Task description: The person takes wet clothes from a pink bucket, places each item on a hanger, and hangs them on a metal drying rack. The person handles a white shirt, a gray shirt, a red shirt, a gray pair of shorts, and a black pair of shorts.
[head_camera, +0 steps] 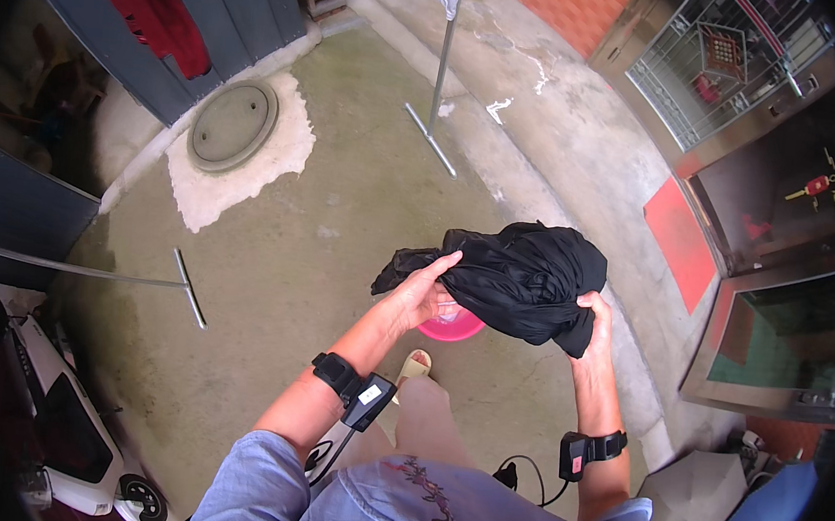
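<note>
A bunched black cloth garment [529,279] is held up in front of me between both hands. My left hand [426,291] grips its left part, thumb on top, with the fingers partly behind the cloth. At the right end my right hand [596,323] is closed on the fabric, its thumb on the near edge. Beneath the garment, a pink plastic basin [451,328] shows only in part on the ground; the cloth and my left hand hide the rest. Black devices with straps sit on both forearms.
A metal stand foot [430,141] with a pole and pale cloth stands ahead. Another metal stand foot [190,288] is at left, near a parked white vehicle [62,430]. A concrete step edge [537,189] runs along the right. Umbrellas [762,520] lie at lower right. A round manhole cover [233,126] is at upper left.
</note>
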`<state>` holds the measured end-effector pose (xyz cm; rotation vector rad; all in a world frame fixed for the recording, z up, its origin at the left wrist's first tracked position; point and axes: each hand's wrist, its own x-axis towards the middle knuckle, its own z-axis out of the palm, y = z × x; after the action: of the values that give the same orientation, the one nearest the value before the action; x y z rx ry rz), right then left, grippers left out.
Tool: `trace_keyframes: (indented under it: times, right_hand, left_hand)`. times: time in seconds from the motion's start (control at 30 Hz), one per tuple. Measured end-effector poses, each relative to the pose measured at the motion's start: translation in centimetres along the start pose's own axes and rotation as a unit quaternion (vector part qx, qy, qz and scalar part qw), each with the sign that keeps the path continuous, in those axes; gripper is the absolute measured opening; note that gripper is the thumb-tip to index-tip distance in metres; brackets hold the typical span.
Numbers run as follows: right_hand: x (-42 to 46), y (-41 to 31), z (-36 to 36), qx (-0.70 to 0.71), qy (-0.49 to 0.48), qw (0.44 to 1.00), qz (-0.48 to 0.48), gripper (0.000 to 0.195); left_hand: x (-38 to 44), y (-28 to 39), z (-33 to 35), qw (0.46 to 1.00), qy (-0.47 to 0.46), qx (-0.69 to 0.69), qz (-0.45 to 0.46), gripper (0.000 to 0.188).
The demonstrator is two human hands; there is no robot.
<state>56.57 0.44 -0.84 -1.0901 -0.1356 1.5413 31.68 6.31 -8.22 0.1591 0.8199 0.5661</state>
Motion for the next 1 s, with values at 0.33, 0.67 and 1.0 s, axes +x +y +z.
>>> trace_keyframes:
  times: [0.33,0.67,1.0]
  right_hand:
    - [0.0,-0.4,2.6,-0.022,-0.002,1.0,-0.014,0.039]
    - [-0.4,-0.7,4.5,-0.051,0.015,0.996,0.068,0.038]
    - [-1.7,2.4,11.1,-0.129,-0.204,0.96,0.145,0.054]
  left_hand:
    - [-1.6,0.5,-1.2,0.998,-0.049,-0.041,0.009,0.054]
    - [-2.9,0.6,-3.2,0.997,-0.077,0.01,-0.021,0.077]
    - [-6.2,-1.5,-2.1,0.959,-0.146,-0.24,0.044,0.093]
